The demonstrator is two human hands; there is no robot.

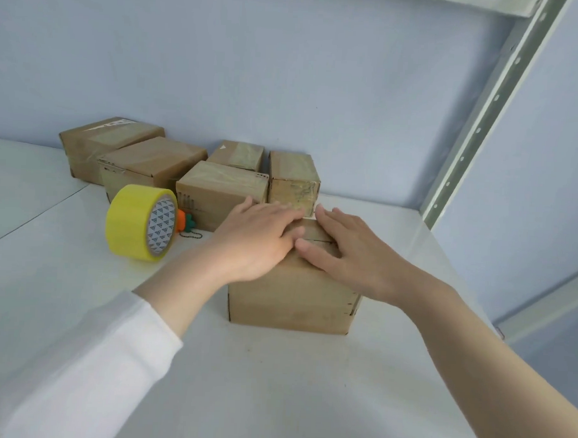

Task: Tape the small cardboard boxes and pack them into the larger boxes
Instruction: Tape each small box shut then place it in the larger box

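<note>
**A:** How far along does the job look?

**B:** Starting close in, the nearest box stands on the white table, right in front of the person. Its top flaps are folded down, and a dark seam shows between the hands. I can't see any glossy strip over that seam, so I'd say it is not yet taped.

**A:** And the tape?

**B:** The yellow tape roll stands on edge to the left, apart from that box, with nobody touching it. A small carrot-shaped charm lies just behind it.

**A:** What about farther back?

**B:** The small boxes grouped near the wall have shiny tape across their tops, so they look sealed. Two larger boxes at back left are closed as well. I can't see any box standing open to receive the others, so packing seems not to have begun.

**A:** And how are the hands placed?

**B:** Both reach forward and lie flat on the nearest box's top. The left hand, with its white sleeve pushed up the forearm, covers the left flap. The right hand covers the right flap. The fingers are straight, pressing rather than gripping, and the hands nearly meet over the seam.
</note>
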